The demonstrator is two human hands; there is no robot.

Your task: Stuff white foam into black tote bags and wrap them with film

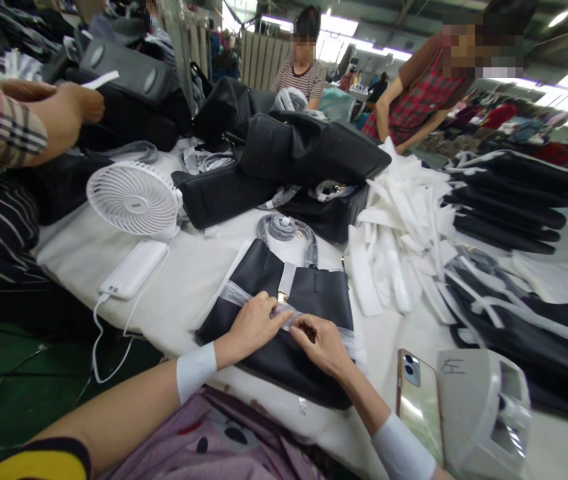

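A black handbag (pixel 309 370) lies flat in front of me, with a band of clear plastic film (pixel 234 293) across its middle. A pale strip (pixel 288 277) runs down to the gold clasp (pixel 283 297). My left hand (pixel 254 327) rests on the film just below the clasp, its fingers extended over it. Beside it, my right hand (pixel 321 340) has its thumb and fingers curled together at the film; its fingertips partly hide what they pinch. Above the bag's top edge, a plastic-wrapped strap (pixel 281 228) lies coiled, and a wrapped handle (pixel 311 247) stands up.
A white fan (pixel 134 198) and a power bank (pixel 134 269) with a cable are at left. Black bags (pixel 284 150) pile up behind. White strips (pixel 404 220), a phone (pixel 419 400) and a tape dispenser (pixel 484 407) lie at right. Co-workers stand around the table.
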